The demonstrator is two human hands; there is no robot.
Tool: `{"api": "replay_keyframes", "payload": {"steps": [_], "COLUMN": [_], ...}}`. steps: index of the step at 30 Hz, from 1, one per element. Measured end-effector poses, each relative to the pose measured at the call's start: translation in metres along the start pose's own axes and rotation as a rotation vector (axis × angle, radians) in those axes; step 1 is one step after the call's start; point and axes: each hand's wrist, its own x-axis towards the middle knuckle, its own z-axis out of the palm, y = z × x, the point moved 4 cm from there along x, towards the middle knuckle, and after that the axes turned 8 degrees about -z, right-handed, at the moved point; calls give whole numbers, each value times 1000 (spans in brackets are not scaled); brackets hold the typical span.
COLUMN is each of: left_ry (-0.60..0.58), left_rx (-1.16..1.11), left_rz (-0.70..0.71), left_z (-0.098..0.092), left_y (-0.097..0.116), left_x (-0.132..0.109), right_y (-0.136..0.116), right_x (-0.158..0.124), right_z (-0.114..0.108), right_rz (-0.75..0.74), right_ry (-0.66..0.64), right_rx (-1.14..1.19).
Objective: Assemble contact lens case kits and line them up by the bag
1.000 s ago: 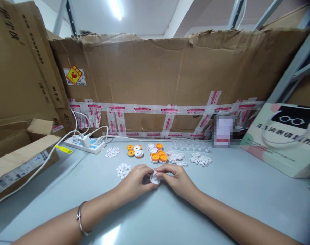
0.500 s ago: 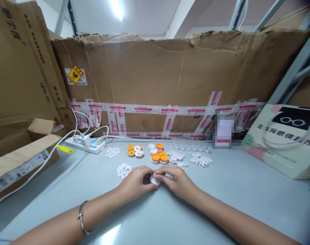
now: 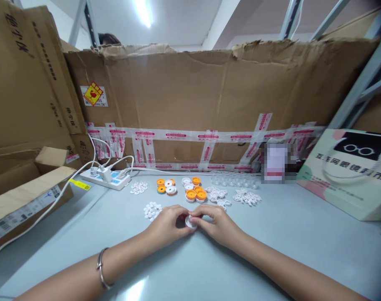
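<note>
Left hand [image 3: 167, 225] and right hand [image 3: 217, 223], fingers pinching one small white cap [image 3: 189, 222] between them, above grey table [image 3: 272, 246]

Pale grey table [image 3: 303, 238], power strip [image 3: 106, 179], orange caps [image 3: 196, 194], white discs [image 3: 152, 210], printed paper bag [image 3: 343, 188]

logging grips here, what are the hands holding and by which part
The left hand and right hand together pinch a small white round part by its edge, fingertips on opposite sides.

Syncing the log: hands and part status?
Left hand, right hand both pinching small white cap, low at table. Orange caps, white discs beyond, apart.
</note>
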Motion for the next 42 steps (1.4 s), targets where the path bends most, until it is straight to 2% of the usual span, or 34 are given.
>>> {"api": "replay_keyframes", "payload": {"steps": [5, 11, 15, 18, 19, 20, 23, 25, 27, 30, 33, 38, 42], "left_ry": [32, 15, 33, 51, 53, 51, 18, 8, 16, 25, 36, 38, 40], "left_rx": [-11, -31, -65, -134, -176, -229, -443, -575, -664, -755, -812, -836, -897], "left_rz": [17, 14, 9, -10, -20, -35, -118, -167, -194, -224, -228, -250, -266], "left_z": [2, 6, 4, 0, -2, -2, -3, -5, -7, -8, -8, -9, -13], "left_y": [0, 1, 2, 2, 2, 2, 0, 0, 0, -2, -6, -7, -4], "left_x": [0, -1, -3, -5, -6, -6, -5, -3, -2, 1, 4, 4, -1], "right_y": [-2, -2, -2, 3, 10, 18, 60, 94, 123, 151, 163, 169, 159], "right_x": [-2, -4, -4, 0, 0, 0, -12, -25, -39, -51, -53, -51, -54], "right_z": [-3, -1, -7, -39, -57, -78, -139, -166, -179, -181, -176, -176, -181], "right_rz": [36, 117, 139, 134, 150, 157, 250, 333, 399, 457, 476, 484, 453], "right_ry": [27, 27, 94, 231, 302, 424, 743, 838, 872, 833, 802, 823, 928], "right_rx": [42, 131, 194, 152, 123, 77, -43, -94, -163, -201, -220, -237, -242]}}
